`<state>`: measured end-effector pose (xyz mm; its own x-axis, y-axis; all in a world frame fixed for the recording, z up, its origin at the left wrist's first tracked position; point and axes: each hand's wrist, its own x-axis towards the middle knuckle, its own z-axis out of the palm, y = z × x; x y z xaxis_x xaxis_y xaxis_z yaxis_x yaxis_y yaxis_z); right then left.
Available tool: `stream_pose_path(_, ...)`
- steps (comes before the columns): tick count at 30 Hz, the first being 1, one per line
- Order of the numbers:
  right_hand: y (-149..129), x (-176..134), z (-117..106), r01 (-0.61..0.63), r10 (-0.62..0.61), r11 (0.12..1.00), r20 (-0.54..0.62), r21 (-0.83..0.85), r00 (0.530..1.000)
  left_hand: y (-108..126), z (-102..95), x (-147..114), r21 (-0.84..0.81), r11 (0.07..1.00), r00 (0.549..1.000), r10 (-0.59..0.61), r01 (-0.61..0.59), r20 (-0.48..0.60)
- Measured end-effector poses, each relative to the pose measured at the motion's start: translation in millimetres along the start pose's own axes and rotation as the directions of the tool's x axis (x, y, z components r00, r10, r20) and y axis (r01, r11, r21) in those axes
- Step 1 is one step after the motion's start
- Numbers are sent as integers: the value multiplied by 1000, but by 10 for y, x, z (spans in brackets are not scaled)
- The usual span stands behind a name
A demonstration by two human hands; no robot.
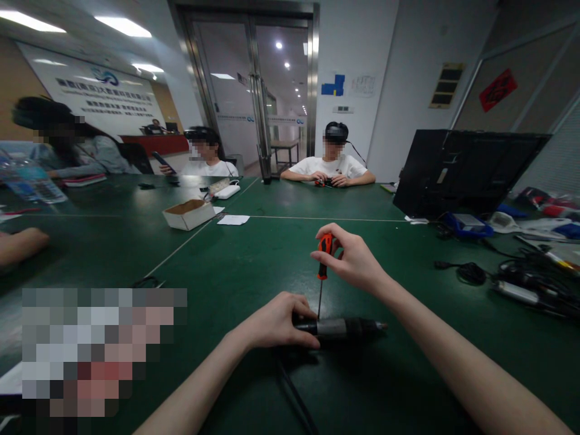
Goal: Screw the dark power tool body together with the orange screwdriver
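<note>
On the green table lies a black cylindrical power tool (pixel 351 328), with a grey band round its middle and a narrow tip pointing right. My left hand (pixel 287 323) is closed round its left end and steadies it. A black cable (pixel 294 389) runs from below that hand toward me. My right hand (pixel 347 251) grips the red and black handle of a screwdriver (pixel 324 257) between thumb and fingers. The screwdriver stands nearly upright, its thin shaft reaching down to the tool's upper side beside my left fingers. Whether its tip sits in a screw I cannot tell.
An open cardboard box (pixel 188 216) and white paper (pixel 233 220) lie ahead on the table (pixel 254 260). A black monitor (pixel 462 172) stands at the right, near bundled cables (pixel 471 273). Several people sit around the table; one forearm (pixel 20 246) rests at the left.
</note>
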<state>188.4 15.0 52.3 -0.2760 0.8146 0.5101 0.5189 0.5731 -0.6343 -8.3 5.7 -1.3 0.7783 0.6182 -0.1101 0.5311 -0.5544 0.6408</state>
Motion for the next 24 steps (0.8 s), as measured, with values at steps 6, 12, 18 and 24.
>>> stream_pose_path(6, 15, -4, 14, -47, 47, 999, -17, 5, 999, -5, 6, 2, 10, 1000, 1000, -5, 5, -7)
stream_pose_path(12, -38, -3, -14, -5, 5, 1000, 25, -2, 1000, 0, 2, -3, 20, 1000, 1000, -12, 13, -7)
stream_pose_path(18, -45, 0, -20, 32, -32, 999, 60, 1, 998, -18, 12, -1, 19, 1000, 1000, -16, 16, -20)
stream_pose_path(24, 14, -1, 7, -36, 36, 999, 0, 5, 999, 24, -6, -4, 26, 999, 1000, -19, 19, -4)
